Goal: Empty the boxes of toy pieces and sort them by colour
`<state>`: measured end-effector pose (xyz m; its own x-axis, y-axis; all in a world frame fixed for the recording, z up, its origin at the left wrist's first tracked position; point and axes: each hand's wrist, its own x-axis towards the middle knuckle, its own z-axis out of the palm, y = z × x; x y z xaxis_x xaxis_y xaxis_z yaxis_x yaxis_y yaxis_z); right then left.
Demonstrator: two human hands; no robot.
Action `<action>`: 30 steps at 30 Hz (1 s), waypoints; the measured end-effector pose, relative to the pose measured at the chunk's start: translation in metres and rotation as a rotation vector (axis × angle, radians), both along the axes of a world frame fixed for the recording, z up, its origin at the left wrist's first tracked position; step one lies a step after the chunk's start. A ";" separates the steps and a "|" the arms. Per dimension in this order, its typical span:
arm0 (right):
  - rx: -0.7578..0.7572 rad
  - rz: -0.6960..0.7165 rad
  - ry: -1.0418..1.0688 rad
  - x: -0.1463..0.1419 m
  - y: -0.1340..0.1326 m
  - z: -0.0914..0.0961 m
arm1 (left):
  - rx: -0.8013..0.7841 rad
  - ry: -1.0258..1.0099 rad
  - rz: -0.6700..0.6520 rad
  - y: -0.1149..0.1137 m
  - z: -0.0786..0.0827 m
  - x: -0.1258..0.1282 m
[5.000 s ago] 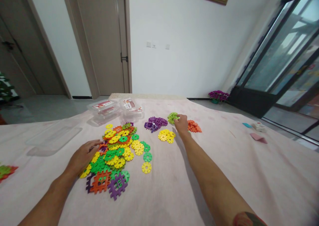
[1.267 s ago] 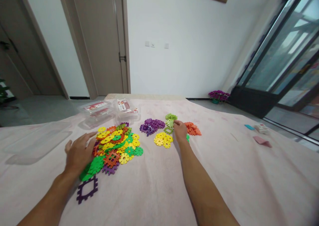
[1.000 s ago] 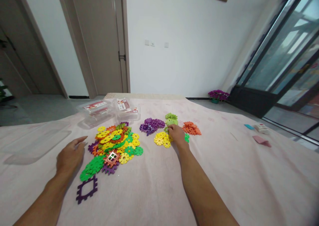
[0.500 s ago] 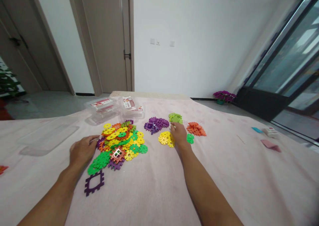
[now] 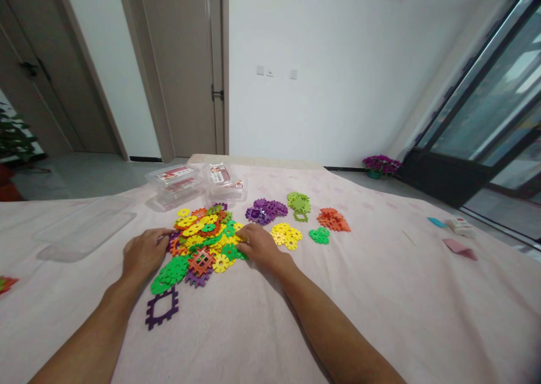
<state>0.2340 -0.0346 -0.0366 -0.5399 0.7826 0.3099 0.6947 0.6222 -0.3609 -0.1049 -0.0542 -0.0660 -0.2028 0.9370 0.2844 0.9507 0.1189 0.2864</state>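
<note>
A mixed pile of plastic interlocking pieces [image 5: 198,240], yellow and green notched discs with orange and purple toothed squares, lies between my hands. My left hand [image 5: 146,252] rests at its left edge, fingers curled together beside purple pieces; what they hold, if anything, is hidden. At the right edge my right hand [image 5: 260,246] has its fingertips closed at yellow and green discs, and I cannot make out which piece is between them. Nearer me lie stacked green discs [image 5: 171,274] and a purple toothed square frame [image 5: 163,309].
Sorted heaps lie to the right: purple pieces [image 5: 266,210], lime-green pieces [image 5: 298,202], yellow discs [image 5: 286,235], green discs [image 5: 319,235] and orange pieces [image 5: 333,219]. Clear plastic boxes [image 5: 177,184] stand behind the pile; a clear tray [image 5: 84,229] is left. A pink cloth [image 5: 460,248] lies far right.
My right hand has moved left from the lime-green heap to the mixed pile. A lime-green square frame now shows at that heap's front. My left hand has stayed at the pile's left edge.
</note>
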 end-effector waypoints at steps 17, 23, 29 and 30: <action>0.035 -0.436 0.257 0.038 0.024 0.012 | 0.011 -0.006 -0.026 0.001 -0.001 -0.001; 0.020 -0.639 0.163 0.064 0.028 0.023 | 0.019 -0.014 -0.022 0.000 0.001 0.001; 0.078 -0.683 0.107 0.071 0.028 0.027 | -0.008 -0.015 -0.009 0.000 0.003 0.002; 0.084 -0.634 0.124 0.068 0.028 0.026 | -0.009 -0.015 -0.010 0.000 0.003 0.002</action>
<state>0.3024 -0.0068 -0.0106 0.0627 0.9080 0.4143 0.8925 0.1347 -0.4304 -0.1031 -0.0546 -0.0632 -0.1979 0.9415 0.2728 0.9474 0.1124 0.2996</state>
